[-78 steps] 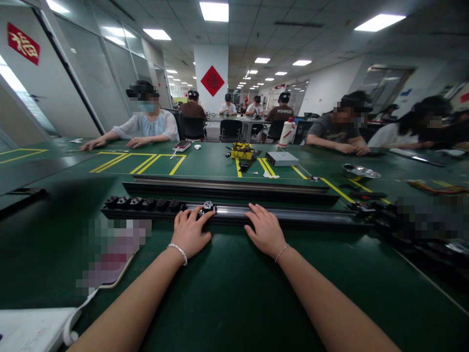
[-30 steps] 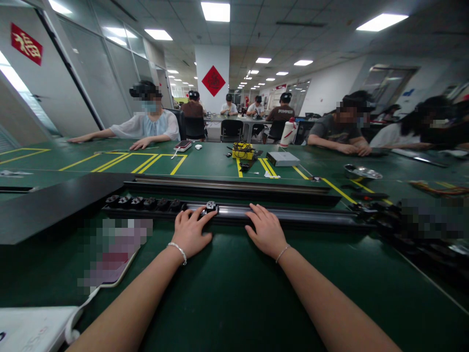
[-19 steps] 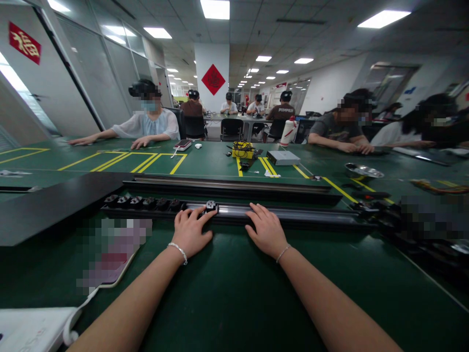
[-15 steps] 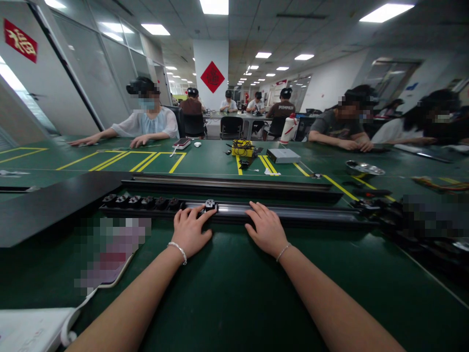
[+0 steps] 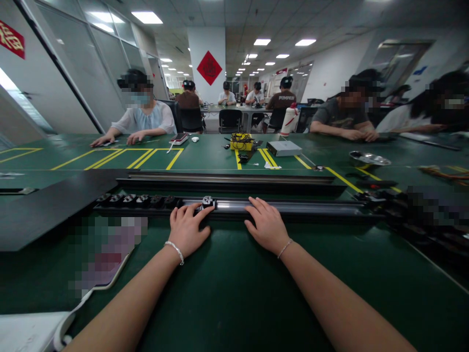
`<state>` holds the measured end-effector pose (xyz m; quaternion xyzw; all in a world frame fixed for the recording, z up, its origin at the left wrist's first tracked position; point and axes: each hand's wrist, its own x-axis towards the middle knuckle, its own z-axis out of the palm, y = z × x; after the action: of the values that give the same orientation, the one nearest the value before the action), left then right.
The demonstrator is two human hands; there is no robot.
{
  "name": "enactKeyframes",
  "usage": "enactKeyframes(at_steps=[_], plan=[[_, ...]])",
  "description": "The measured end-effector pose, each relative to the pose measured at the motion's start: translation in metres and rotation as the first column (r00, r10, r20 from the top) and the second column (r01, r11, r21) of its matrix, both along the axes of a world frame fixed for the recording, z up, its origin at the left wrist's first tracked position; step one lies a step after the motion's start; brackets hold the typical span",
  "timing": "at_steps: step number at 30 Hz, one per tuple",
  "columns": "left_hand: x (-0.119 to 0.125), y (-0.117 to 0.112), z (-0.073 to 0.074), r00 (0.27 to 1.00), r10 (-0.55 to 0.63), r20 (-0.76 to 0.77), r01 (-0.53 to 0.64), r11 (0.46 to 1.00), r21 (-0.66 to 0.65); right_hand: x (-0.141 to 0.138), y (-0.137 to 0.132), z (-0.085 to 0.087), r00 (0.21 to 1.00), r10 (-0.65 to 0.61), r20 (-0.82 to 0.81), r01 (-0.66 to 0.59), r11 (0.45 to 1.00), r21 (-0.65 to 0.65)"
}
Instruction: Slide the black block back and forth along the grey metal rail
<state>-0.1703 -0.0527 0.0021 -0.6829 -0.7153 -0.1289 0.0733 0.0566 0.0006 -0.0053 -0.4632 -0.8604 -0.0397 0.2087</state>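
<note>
A long dark rail (image 5: 311, 209) with a shiny inner strip lies across the green table in front of me. My left hand (image 5: 188, 231) rests at the rail's near edge, fingers spread. Its index fingertip is at a small black part with a silvery top (image 5: 207, 201) that sits in the rail. Whether it grips the part I cannot see, but the thumb is apart from it. To the left, several similar black parts (image 5: 142, 200) stand in a row along the rail. My right hand (image 5: 269, 226) lies open on the rail's near edge, fingers stretched over it, holding nothing.
Behind the rail lies a second dark rail (image 5: 234, 182). A black panel (image 5: 54, 208) is at left, above a phone (image 5: 113, 259) with a cable. Black parts (image 5: 414, 215) are piled at right. Further back are a metal bowl (image 5: 370, 159), a grey box (image 5: 284, 148) and seated people.
The camera view has shifted slightly. Both hands keep nearly the same place on the rail, as does the small part. The hand of the person across at left has moved inward.
</note>
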Motion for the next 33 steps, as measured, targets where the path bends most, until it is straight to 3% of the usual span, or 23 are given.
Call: enactKeyframes(at_steps=[33], plan=[[0.0021, -0.0016, -0.0056, 0.998, -0.045, -0.046, 0.047, 0.998, 0.042, -0.0003, -0.0001, -0.0016, 1.000, 0.002, 0.000, -0.002, 1.000, 0.012]])
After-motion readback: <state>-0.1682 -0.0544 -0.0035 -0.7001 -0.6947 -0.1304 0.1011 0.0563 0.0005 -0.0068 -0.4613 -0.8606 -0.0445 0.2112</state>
